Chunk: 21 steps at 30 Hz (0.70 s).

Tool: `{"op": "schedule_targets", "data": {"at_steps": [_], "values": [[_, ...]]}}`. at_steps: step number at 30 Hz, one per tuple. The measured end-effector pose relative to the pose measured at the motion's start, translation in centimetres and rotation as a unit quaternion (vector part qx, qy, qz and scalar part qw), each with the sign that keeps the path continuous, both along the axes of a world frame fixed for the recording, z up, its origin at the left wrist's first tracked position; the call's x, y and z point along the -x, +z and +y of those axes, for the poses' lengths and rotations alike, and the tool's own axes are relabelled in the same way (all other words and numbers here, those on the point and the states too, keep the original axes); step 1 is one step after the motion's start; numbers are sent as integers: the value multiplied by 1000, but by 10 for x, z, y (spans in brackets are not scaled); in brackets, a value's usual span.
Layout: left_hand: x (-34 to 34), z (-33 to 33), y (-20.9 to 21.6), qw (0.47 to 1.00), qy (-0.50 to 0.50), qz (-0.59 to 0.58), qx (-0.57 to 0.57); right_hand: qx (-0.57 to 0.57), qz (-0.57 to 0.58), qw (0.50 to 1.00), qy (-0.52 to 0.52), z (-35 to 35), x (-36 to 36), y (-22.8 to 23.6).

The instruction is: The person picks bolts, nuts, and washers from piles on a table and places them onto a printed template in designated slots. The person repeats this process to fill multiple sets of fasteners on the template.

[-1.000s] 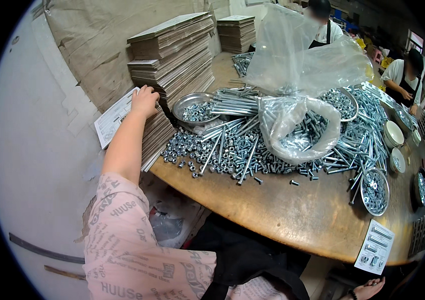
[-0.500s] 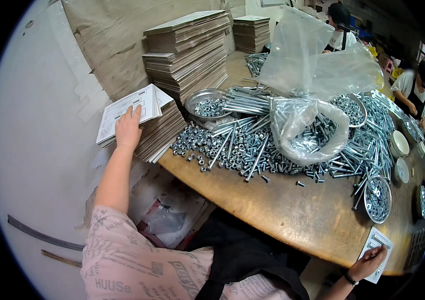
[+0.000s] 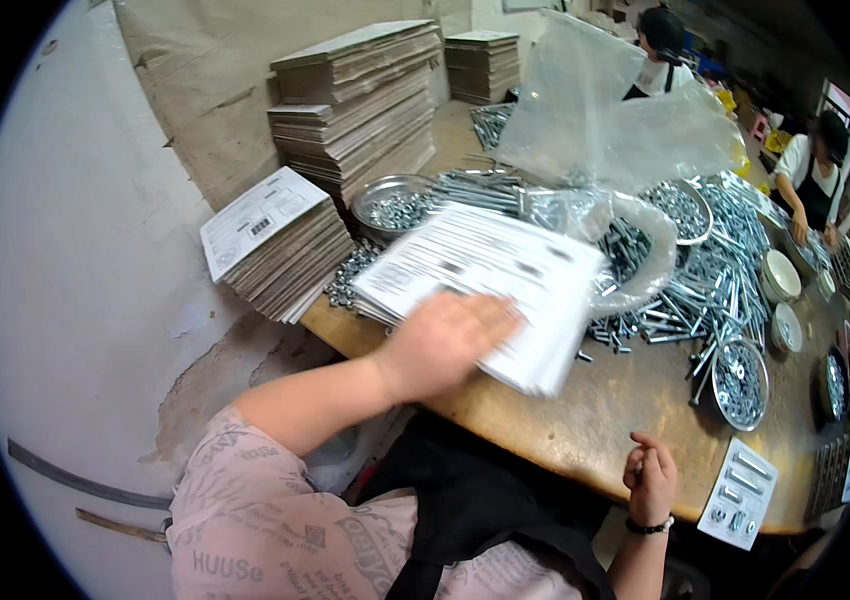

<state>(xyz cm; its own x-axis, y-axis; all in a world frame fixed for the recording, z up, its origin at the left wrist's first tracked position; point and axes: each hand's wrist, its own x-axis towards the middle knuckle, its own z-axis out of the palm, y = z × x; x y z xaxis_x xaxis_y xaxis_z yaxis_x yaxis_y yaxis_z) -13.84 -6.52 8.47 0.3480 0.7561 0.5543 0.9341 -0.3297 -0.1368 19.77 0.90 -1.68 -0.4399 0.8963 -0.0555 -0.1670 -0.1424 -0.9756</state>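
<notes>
A thick sheaf of white printed cards [image 3: 515, 255] hangs tilted over the near part of the hardware heap. My left hand [image 3: 450, 345] grips its near edge, the fingers lying over the top face and the thumb hidden. Both hand and cards are smeared by motion. My right hand [image 3: 651, 472] is raised at the table's front edge, its fingers loosely bent and apart, with nothing visible in them. To its right lies a white card [image 3: 739, 494] bearing bolts and small metal parts in clear packing. A stack of printed cards [image 3: 285, 245] stands at the table's left corner.
Tall cardboard stacks [image 3: 355, 110] stand by the wall. Loose bolts [image 3: 735, 265] and nuts cover the table's middle, around a clear plastic bag [image 3: 595, 120]. A metal bowl of washers [image 3: 741, 385] sits at the right, near pale bowls [image 3: 781, 276]. Two people work at the far side.
My left hand has lifted a sheaf of cards off the left stack and carried it right, over the hardware. My right hand has left the packed card and moved left.
</notes>
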Motion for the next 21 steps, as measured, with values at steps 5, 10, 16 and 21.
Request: {"op": "schedule_targets", "data": {"at_steps": [5, 10, 16, 21], "values": [[-89, 5, -39, 982, -187, -25, 18, 29, 54, 996, 67, 0, -10, -6], [-149, 6, -62, 976, -210, -13, 50, 127, -2, 991, -38, 1, -34, -14], [-183, 17, -119, 965, -235, 43, 108, 125, -226, 965, -37, 17, -59, -42], [-191, 23, -146, 946, -240, -11, 218, 64, -191, 971, -133, 22, -68, -39]]}}
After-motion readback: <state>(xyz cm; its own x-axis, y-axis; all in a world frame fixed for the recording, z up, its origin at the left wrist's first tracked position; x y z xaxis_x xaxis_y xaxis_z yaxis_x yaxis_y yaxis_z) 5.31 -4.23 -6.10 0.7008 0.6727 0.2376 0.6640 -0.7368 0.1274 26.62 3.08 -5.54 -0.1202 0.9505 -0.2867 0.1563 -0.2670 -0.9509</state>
